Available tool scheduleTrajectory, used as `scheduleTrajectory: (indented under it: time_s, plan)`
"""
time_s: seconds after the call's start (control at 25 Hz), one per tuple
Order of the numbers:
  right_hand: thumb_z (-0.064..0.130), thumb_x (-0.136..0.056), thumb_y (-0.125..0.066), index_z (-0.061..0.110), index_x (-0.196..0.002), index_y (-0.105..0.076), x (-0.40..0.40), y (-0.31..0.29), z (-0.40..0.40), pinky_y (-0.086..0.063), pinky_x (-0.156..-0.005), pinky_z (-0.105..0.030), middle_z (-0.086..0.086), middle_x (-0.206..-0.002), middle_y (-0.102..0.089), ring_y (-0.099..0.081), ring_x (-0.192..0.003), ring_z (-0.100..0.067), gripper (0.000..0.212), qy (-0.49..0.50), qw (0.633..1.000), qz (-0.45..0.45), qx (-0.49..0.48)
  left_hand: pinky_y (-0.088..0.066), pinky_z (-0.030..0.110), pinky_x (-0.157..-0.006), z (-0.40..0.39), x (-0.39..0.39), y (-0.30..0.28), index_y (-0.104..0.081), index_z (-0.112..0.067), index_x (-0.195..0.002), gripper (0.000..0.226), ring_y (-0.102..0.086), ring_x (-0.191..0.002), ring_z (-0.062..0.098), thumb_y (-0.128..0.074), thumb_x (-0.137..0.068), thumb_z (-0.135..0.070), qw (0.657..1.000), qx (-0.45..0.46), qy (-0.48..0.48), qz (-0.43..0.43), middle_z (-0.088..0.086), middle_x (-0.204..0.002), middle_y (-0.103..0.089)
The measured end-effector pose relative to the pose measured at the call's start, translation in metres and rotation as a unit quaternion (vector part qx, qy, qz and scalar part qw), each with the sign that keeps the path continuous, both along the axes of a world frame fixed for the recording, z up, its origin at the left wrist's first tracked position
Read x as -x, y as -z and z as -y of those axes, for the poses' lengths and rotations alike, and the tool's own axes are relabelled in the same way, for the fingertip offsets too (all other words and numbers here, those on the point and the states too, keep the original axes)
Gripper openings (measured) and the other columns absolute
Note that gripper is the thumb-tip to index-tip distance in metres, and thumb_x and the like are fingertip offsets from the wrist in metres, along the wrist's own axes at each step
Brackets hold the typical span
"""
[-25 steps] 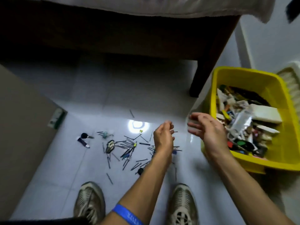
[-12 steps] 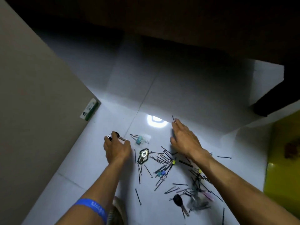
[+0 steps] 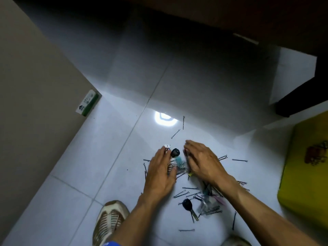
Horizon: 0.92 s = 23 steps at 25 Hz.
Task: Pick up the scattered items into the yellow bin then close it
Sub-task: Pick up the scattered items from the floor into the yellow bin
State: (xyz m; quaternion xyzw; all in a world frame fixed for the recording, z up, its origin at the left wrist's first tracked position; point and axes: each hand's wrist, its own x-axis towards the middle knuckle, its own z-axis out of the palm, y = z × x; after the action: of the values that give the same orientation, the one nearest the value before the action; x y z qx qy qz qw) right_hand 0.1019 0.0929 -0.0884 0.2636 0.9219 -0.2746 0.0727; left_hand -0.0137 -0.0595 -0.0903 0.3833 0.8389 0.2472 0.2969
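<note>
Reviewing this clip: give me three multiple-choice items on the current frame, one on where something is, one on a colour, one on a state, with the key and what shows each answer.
1. Where does the small green-and-white box lie?
A. Inside the bin
B. On the floor against the beige wall panel at left
C. Under the right hand

2. What colour is the plastic bin at the right edge?
A. Yellow
B. Blue
C. Red

3. What are the two hands doing?
A. Both raised above the bin
B. One closing the bin
C. Both lowered onto the floor, palms down, on either side of small items

Key: 1 B, the box sits where the white tiled floor meets the panel. 2 A, its wall is plainly yellow. 3 C, the left hand and right hand flank a black key head among thin black hairpins.
</note>
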Motion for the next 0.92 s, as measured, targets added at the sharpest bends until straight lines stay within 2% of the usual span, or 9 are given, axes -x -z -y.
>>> scheduleTrajectory:
  time_s: [0.12, 0.24, 0.4, 0.52, 0.56, 0.64, 0.76, 0.84, 0.92]
  plan:
    - [0.032, -0.097, -0.044, 0.015, -0.156, -0.013, 0.005, -0.001, -0.015, -0.011, -0.12, -0.036, -0.005, -0.165, -0.002, -0.009, -0.15, -0.021, 0.069, 0.048, 0.997, 0.053, -0.025, -0.016, 0.037, -0.121, 0.011, 0.007, -0.009, -0.028, -0.017, -0.152, 0.06, -0.015, -0.149, 0.022, -0.051, -0.098, -0.028, 0.991, 0.05, -0.119, -0.028, 0.006, -0.162, -0.017]
    - [0.032, -0.098, -0.04, 0.016, -0.156, 0.005, 0.043, 0.007, -0.037, -0.002, -0.121, -0.036, -0.003, -0.163, 0.015, 0.007, -0.151, -0.02, 0.075, 0.018, 0.995, 0.099, -0.028, -0.004, 0.037, -0.122, 0.029, 0.009, -0.006, -0.014, -0.02, -0.156, 0.065, -0.003, -0.151, 0.02, -0.045, -0.1, -0.033, 0.988, 0.101, -0.109, -0.048, 0.004, -0.164, -0.005]
    - [0.034, -0.103, -0.024, 0.017, -0.156, 0.004, 0.063, 0.016, -0.041, 0.004, -0.121, -0.036, -0.001, -0.163, 0.013, 0.009, -0.15, -0.017, 0.062, -0.062, 0.988, 0.131, -0.048, 0.002, 0.032, -0.12, 0.019, 0.012, 0.002, 0.003, -0.021, -0.156, 0.068, 0.018, -0.148, 0.014, -0.036, -0.102, -0.038, 0.987, 0.129, -0.09, 0.019, -0.001, -0.162, 0.019]
    - [0.031, -0.103, -0.026, 0.018, -0.156, -0.018, 0.026, 0.011, -0.001, -0.001, -0.121, -0.034, 0.002, -0.164, -0.009, -0.005, -0.151, -0.017, 0.054, -0.127, 0.991, 0.039, -0.011, 0.002, 0.032, -0.12, 0.005, -0.006, -0.005, -0.005, -0.022, -0.157, 0.066, 0.011, -0.149, 0.012, -0.04, -0.102, -0.033, 0.998, 0.057, -0.018, 0.033, -0.006, -0.162, 0.012]
    - [0.03, -0.103, -0.028, 0.018, -0.152, -0.03, 0.007, 0.006, 0.013, -0.007, -0.122, -0.036, 0.001, -0.161, -0.022, -0.015, -0.149, -0.018, 0.051, -0.098, 0.995, 0.001, 0.016, -0.004, 0.034, -0.121, 0.006, -0.009, -0.006, -0.014, -0.02, -0.156, 0.064, 0.001, -0.151, 0.017, -0.045, -0.1, -0.028, 0.998, 0.045, -0.036, 0.013, -0.002, -0.164, 0.001]
    - [0.031, -0.102, -0.033, 0.018, -0.142, -0.048, -0.047, 0.0, 0.032, -0.025, -0.117, -0.039, -0.005, -0.152, -0.042, -0.034, -0.141, -0.024, 0.044, 0.104, 0.994, -0.027, 0.026, -0.025, 0.044, -0.114, 0.019, -0.016, -0.006, -0.035, -0.014, -0.148, 0.059, -0.025, -0.143, 0.03, -0.054, -0.093, -0.021, 0.982, 0.076, -0.172, -0.032, 0.011, -0.157, -0.027]
    - [0.03, -0.095, -0.05, 0.016, -0.13, -0.051, -0.113, -0.009, 0.048, -0.039, -0.098, -0.041, -0.011, -0.137, -0.045, -0.045, -0.121, -0.032, 0.038, 0.419, 0.905, 0.077, 0.0, -0.036, 0.049, -0.1, 0.037, -0.031, -0.016, -0.04, -0.015, -0.137, 0.054, -0.032, -0.127, 0.036, -0.057, -0.086, -0.021, 0.916, 0.21, -0.341, 0.03, 0.013, -0.143, -0.032]
    - [0.022, -0.092, -0.056, 0.015, -0.129, -0.052, -0.117, -0.012, 0.055, -0.039, -0.099, -0.035, -0.009, -0.132, -0.045, -0.045, -0.12, -0.029, 0.038, 0.421, 0.9, 0.068, 0.089, -0.036, 0.045, -0.107, 0.027, -0.047, -0.022, -0.042, -0.016, -0.138, 0.051, -0.035, -0.127, 0.034, -0.054, -0.088, -0.016, 0.93, 0.145, -0.319, 0.112, 0.011, -0.141, -0.033]
    - [0.02, -0.095, -0.056, 0.015, -0.127, -0.055, -0.108, -0.022, 0.054, -0.041, -0.098, -0.031, -0.004, -0.128, -0.05, -0.05, -0.116, -0.022, 0.032, 0.387, 0.908, -0.031, 0.158, -0.037, 0.04, -0.108, 0.016, -0.06, -0.027, -0.046, -0.019, -0.137, 0.049, -0.043, -0.125, 0.029, -0.054, -0.089, -0.011, 0.938, 0.048, -0.291, 0.18, 0.008, -0.137, -0.037]
